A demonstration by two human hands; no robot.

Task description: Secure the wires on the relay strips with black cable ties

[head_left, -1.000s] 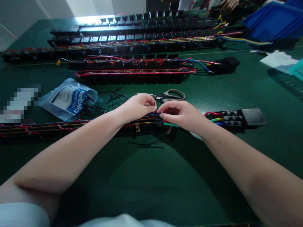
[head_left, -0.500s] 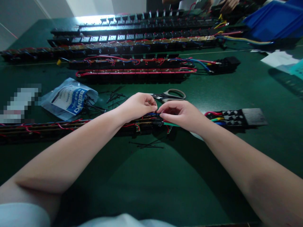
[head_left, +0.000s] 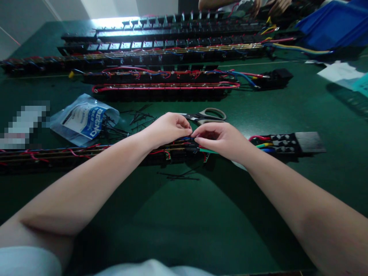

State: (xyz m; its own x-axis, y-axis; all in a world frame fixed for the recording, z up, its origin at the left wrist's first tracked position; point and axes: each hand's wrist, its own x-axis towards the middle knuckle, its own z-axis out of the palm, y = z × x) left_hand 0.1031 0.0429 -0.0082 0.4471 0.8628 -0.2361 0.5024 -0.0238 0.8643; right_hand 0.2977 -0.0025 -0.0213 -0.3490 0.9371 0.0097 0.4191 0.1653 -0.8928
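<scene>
Over a long wired strip (head_left: 94, 153) lying across the table, my left hand (head_left: 169, 129) and my right hand (head_left: 220, 138) meet fingertip to fingertip. Both are closed in a pinch on what looks like a thin black cable tie, mostly hidden by the fingers. Blue, red and green wires run beneath them along the strip. To the right the wires reach a black terminal block (head_left: 283, 142) with a flat grey end. Scissors (head_left: 211, 115) with grey-rimmed handles lie just behind my hands. Several loose black cable ties (head_left: 182, 177) rest in front of the strip.
A clear plastic bag (head_left: 83, 120) spills black cable ties at the left. Farther back lie more wired strips (head_left: 161, 86) and a black connector (head_left: 277, 78). A blue bin (head_left: 333, 27) and white paper (head_left: 339, 73) are at the right. Another person's hands (head_left: 278, 7) show at the far edge.
My hands keep their pinch over the same spot, with only a slight shift to the right. At the far edge, the other person's arm has moved a little farther into view.
</scene>
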